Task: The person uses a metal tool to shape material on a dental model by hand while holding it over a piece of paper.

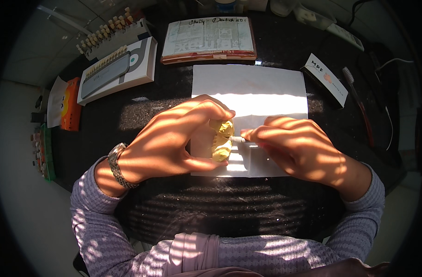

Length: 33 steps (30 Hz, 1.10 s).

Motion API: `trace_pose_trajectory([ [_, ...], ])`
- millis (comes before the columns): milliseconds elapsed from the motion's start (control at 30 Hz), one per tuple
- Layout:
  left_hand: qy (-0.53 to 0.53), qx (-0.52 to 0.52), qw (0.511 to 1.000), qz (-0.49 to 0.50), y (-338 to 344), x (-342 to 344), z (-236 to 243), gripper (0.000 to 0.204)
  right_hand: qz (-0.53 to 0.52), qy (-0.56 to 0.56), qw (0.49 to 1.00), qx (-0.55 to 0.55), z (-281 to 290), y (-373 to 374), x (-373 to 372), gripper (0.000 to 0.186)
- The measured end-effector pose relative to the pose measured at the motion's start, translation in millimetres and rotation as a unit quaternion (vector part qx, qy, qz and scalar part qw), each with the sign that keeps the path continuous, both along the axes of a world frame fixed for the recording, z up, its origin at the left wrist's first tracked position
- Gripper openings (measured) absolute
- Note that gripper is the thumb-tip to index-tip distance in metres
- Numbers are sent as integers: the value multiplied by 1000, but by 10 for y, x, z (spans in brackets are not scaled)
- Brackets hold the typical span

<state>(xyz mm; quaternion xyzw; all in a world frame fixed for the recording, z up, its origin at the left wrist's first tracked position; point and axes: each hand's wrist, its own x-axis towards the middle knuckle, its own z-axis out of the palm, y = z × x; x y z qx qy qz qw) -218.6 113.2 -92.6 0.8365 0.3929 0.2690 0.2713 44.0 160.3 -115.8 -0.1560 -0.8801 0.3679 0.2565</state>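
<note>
My left hand (167,141), a dark watch on its wrist, holds a yellow dental cast (223,147) between thumb and fingers, over a white sheet of paper (266,83). My right hand (303,147) is closed around a slim tool (238,139) with a pale tip, most of it hidden by the fingers. That tip meets the right edge of the cast, at about the middle of its height. Stripes of sunlight fall across both hands and the paper, so fine detail on the cast is hard to make out.
Dental shade guides (107,69) with rows of tooth-coloured tabs stand at the back left, near an orange box (71,104). A covered book (208,39) lies behind the paper. On the right are a black-and-white box (325,81) and a toothbrush (358,104).
</note>
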Motion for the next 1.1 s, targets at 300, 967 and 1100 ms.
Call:
trace_pose_trajectory([
  [300,-7,-1,1000,-2,3,-2,-8,66,5,-123,988,98,298,-79,1,28],
  [967,-19,-20,1000,-4,38,-20,5,67,-52,-79,995,22,187,-221,-60,32],
  [1100,-6,-19,1000,-2,40,-16,16,67,-76,-15,996,-47,108,-173,-64,30],
])
